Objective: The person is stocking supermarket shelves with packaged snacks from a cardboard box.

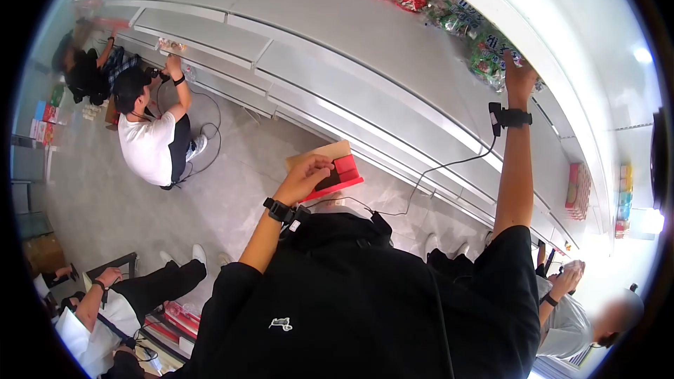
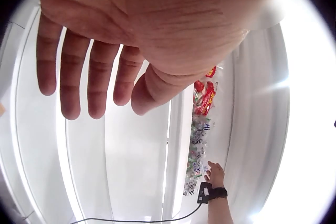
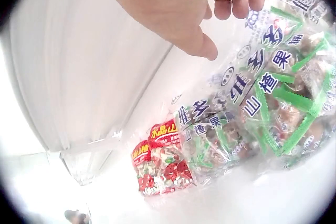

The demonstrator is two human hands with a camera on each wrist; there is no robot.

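Right grip (image 1: pixel 519 70) is up at the green snack bags (image 1: pixel 484 52) on the shelf (image 1: pixel 393 49); left grip (image 1: pixel 305 177) is over a red box (image 1: pixel 345 167).

Bright white light floods all three views. The head view bends hard toward its black rim, with glare at the right edge. My left wrist view burns out down the right side, my fingers (image 2: pixel 70 77) close and soft. Lower left of the right wrist view washes out.

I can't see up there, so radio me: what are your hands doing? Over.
Left hand open, empty. Right hand up at the green snack bags, grip unclear. Nothing blocking the reach.
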